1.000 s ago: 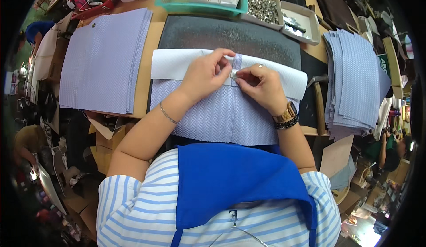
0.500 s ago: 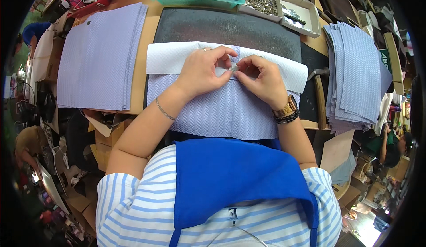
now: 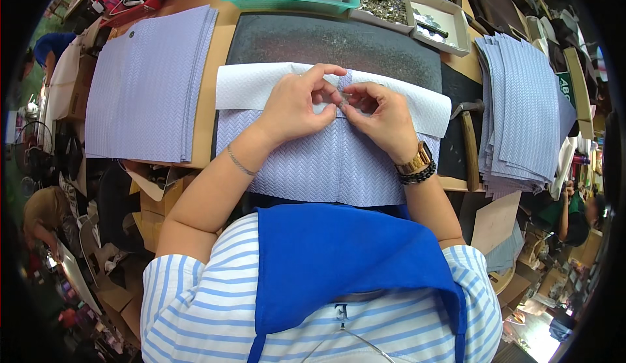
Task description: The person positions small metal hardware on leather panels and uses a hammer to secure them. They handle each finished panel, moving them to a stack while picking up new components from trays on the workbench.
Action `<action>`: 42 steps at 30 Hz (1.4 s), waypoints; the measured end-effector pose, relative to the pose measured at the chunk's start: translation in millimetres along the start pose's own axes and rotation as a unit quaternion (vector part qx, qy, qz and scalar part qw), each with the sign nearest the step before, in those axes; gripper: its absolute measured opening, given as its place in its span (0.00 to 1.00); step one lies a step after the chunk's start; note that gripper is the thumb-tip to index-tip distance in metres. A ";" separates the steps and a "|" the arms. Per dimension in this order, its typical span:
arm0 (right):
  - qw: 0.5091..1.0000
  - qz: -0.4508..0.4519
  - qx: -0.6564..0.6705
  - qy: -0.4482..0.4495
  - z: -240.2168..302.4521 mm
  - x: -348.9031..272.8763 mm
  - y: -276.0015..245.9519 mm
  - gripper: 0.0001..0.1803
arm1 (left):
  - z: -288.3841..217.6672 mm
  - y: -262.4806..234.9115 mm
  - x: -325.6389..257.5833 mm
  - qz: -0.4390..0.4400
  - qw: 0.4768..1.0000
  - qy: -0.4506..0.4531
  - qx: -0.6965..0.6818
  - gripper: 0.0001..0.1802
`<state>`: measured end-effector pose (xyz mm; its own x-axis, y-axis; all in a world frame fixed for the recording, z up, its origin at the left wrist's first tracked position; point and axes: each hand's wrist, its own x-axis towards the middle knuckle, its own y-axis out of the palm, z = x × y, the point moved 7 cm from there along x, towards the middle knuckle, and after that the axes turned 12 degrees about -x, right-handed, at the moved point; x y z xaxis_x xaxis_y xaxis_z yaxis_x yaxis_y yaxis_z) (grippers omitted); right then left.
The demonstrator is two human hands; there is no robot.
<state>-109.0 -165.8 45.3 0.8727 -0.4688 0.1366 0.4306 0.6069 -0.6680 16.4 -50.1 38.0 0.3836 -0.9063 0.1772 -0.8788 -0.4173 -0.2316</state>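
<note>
A lavender sheet with a herringbone texture [image 3: 300,164] lies in front of me, its far edge folded back to show a white underside [image 3: 251,88]. Over the middle of that fold, my left hand [image 3: 300,105] and my right hand [image 3: 388,120] meet fingertip to fingertip. Between them they pinch a small shiny piece, probably metal [image 3: 342,103]; the fingers cover most of it. A narrow lavender strip [image 3: 348,75] runs up the centre of the fold, just beyond my fingertips.
Under the sheet is a worn black board [image 3: 326,40]. Stacks of similar lavender sheets lie left [image 3: 150,89] and right [image 3: 527,109]. A hammer [image 3: 469,148] rests at the right. Beyond stand a teal basket [image 3: 293,3], a box of metal fasteners [image 3: 385,1] and a white carton [image 3: 456,42].
My right hand has shifted slightly left and its fingertips have closed in on the left hand's. The small piece is now more covered. The sheet lies practically as before.
</note>
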 end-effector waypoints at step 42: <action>0.838 -0.166 -0.476 0.209 -152.3 -172.6 -166.5 0.26 | -21.2 14.5 -12.7 -0.036 0.944 0.208 0.252 0.10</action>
<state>-366.3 -283.7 21.6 0.4980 -0.8151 0.2960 0.0818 -0.2956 -0.9518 -7.2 -43.2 52.6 0.2011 -0.8137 0.5455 -0.5672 -0.5507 -0.6123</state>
